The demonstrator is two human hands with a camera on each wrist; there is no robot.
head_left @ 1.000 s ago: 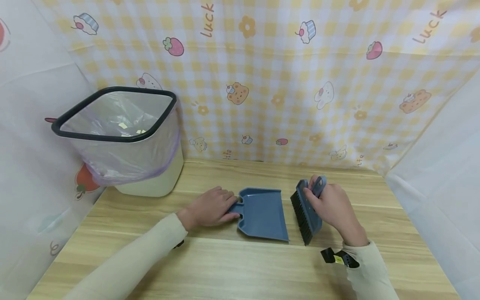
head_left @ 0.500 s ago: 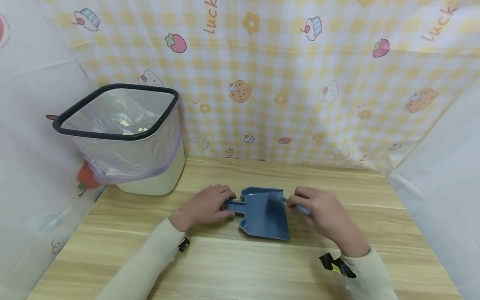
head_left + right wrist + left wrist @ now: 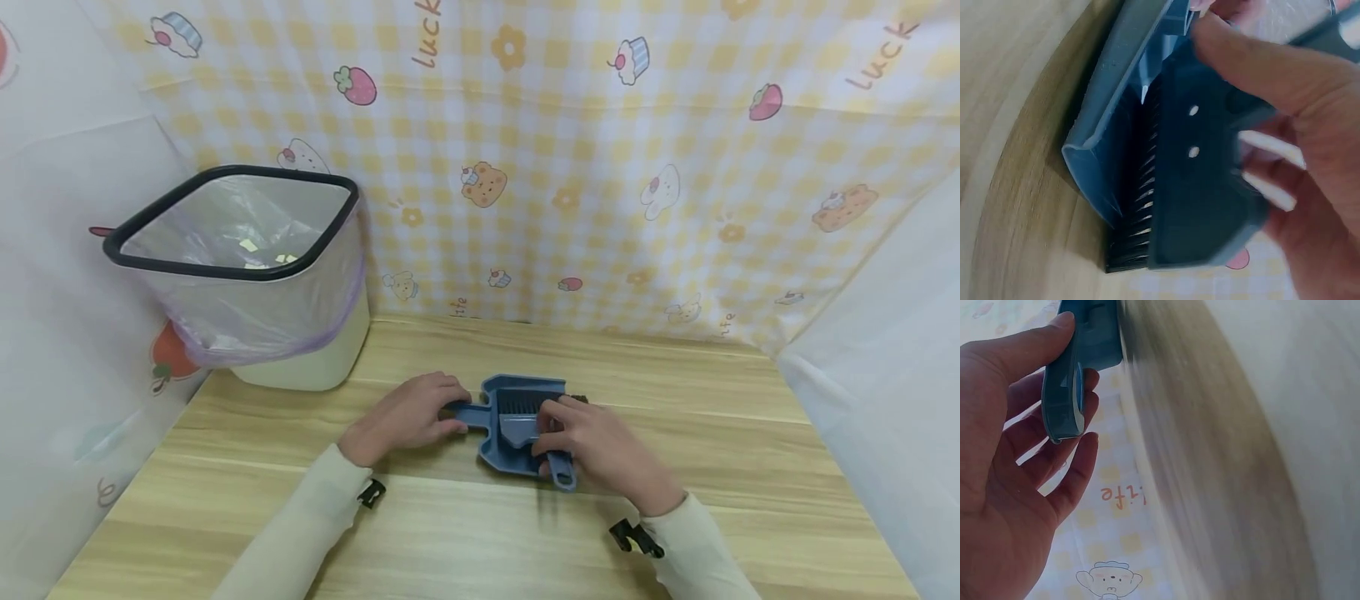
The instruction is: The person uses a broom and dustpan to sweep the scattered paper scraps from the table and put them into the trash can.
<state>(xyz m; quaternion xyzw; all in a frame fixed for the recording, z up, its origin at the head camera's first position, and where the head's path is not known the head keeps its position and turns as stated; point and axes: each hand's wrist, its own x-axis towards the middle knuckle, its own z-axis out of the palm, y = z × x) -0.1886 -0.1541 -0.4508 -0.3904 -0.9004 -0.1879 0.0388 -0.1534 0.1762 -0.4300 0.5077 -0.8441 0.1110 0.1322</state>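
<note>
A blue-grey dustpan [image 3: 491, 454] lies on the wooden table, its handle pointing left. My left hand [image 3: 408, 421] holds that handle [image 3: 1063, 394] between thumb and fingers, as the left wrist view shows. Over the pan is a small hand brush [image 3: 517, 429] of the same colour, with dark bristles [image 3: 521, 402] turned toward the back. My right hand [image 3: 592, 450] grips the brush near where its handle begins; the handle end sticks out toward me. In the right wrist view the bristles [image 3: 1138, 219] lie along the inside of the pan [image 3: 1107, 119].
At the back left stands a cream bin with a black rim [image 3: 232, 275] and a clear liner [image 3: 255, 325]. Pale yellow scraps [image 3: 249, 245] lie inside it. A patterned cloth [image 3: 570, 167] hangs behind the table [image 3: 450, 533], and white sheets [image 3: 892, 333] flank both sides.
My right hand has brought the brush leftward from beside the dustpan to over it and turned it, bristles now toward the back. The left hand has slid slightly left along the handle.
</note>
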